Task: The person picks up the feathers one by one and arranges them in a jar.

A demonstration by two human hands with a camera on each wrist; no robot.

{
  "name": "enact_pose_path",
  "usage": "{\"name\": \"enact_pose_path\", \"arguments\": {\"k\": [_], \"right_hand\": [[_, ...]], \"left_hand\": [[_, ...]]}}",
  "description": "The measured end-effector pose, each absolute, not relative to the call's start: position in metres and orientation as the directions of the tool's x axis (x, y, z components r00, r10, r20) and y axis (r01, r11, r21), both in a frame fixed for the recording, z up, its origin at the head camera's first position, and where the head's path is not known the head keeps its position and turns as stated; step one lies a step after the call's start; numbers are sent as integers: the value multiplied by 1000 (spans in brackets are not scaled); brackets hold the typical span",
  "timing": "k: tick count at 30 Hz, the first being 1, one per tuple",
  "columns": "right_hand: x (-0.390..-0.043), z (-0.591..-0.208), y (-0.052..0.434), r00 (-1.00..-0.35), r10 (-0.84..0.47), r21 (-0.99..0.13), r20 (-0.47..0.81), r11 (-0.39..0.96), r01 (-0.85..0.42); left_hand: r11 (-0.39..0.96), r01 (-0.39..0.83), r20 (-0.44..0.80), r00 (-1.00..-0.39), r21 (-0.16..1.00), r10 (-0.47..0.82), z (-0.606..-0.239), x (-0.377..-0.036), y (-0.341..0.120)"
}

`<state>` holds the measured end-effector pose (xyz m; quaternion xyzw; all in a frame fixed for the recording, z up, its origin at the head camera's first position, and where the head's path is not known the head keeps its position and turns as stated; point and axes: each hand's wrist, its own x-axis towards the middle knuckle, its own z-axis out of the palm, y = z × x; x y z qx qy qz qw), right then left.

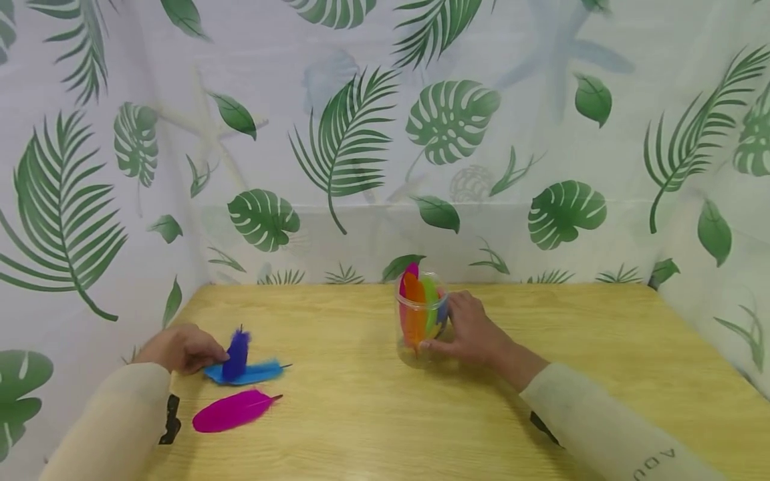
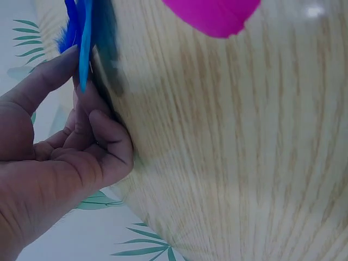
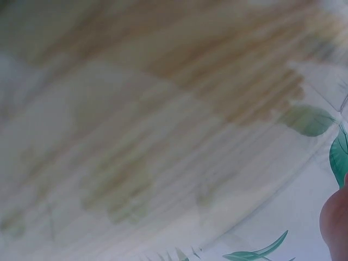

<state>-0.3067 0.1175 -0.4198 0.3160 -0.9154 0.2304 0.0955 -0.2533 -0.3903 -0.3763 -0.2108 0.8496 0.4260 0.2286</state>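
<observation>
My left hand (image 1: 188, 349) is at the left of the table, pinching between thumb and forefinger at a dark blue feather (image 1: 236, 357) and a light blue feather (image 1: 259, 371). The dark blue one stands upright across the light blue one, which lies flat. In the left wrist view the light blue feather (image 2: 85, 46) runs down between thumb and forefinger. A magenta feather (image 1: 234, 410) lies on the near side of them. My right hand (image 1: 475, 331) grips a clear plastic cup (image 1: 409, 357) from its right side. Orange, green, magenta and blue feathers (image 1: 415, 310) stand in the cup.
Both hands work over a light wood table (image 1: 349, 414). A white curtain (image 1: 373, 254) with green leaf prints hangs behind the table and along both sides. The right wrist view is mostly blurred table, with a bit of hand at its right edge.
</observation>
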Motion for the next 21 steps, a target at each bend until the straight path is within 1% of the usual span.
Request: {"name": "enact_pose_path", "arguments": {"k": [5, 12, 17, 21], "right_hand": [[-309, -419, 118, -783, -534, -343, 319, 705, -621], [-307, -420, 119, -790, -533, -369, 303, 699, -613], [-307, -420, 118, -790, -534, -368, 300, 700, -612], [-308, -420, 118, -794, -528, -363, 301, 707, -607]], "left_hand": [[523, -554, -561, -811, 648, -164, -375, -253, -388], [495, -551, -592, -801, 672, -88, -379, -255, -392], [490, -542, -598, -800, 683, -51, -381, -254, -396], [458, -536, -599, -801, 709, -10, -383, -254, -402]]}}
